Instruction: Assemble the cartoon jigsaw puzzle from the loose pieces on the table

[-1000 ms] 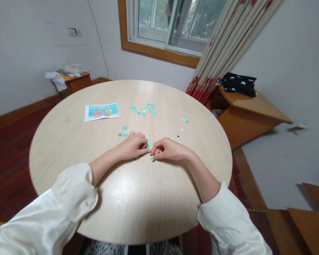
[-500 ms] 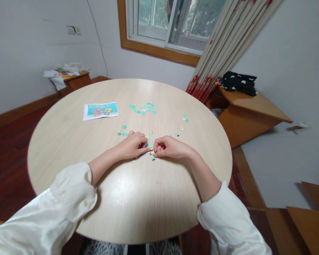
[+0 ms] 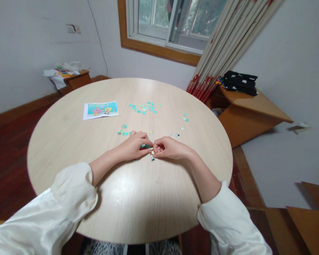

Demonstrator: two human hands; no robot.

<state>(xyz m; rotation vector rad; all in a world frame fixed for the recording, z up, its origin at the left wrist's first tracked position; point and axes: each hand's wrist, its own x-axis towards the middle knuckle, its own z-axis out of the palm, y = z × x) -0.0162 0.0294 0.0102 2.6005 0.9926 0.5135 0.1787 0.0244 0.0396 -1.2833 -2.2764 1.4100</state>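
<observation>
My left hand [image 3: 134, 146] rests on the table with its fingers curled over a small cluster of joined jigsaw pieces [image 3: 145, 146], which it partly hides. Facing it, my right hand [image 3: 168, 147] pinches at a yellowish jigsaw piece [image 3: 152, 151] along the cluster's right side. The fingertips of both hands almost meet there. Just below them lies a dark-and-white jigsaw piece [image 3: 152, 159]. Beyond my left hand is a row of turquoise jigsaw pieces [image 3: 124, 133], and a single yellow piece [image 3: 152, 133] lies past the fingertips.
A round wooden table [image 3: 122, 209] carries everything. Farther back lie a printed cartoon picture [image 3: 102, 109] and a scattered pile of turquoise pieces [image 3: 145, 107]. A few loose pieces [image 3: 185, 119] are on the right. Behind stand a wooden cabinet [image 3: 251, 117] and a curtain [image 3: 223, 46].
My left hand's fingers have shifted slightly to the right and spread more over the cluster, closer to my right fingertips. The right hand stays almost in place; the loose pieces have not moved.
</observation>
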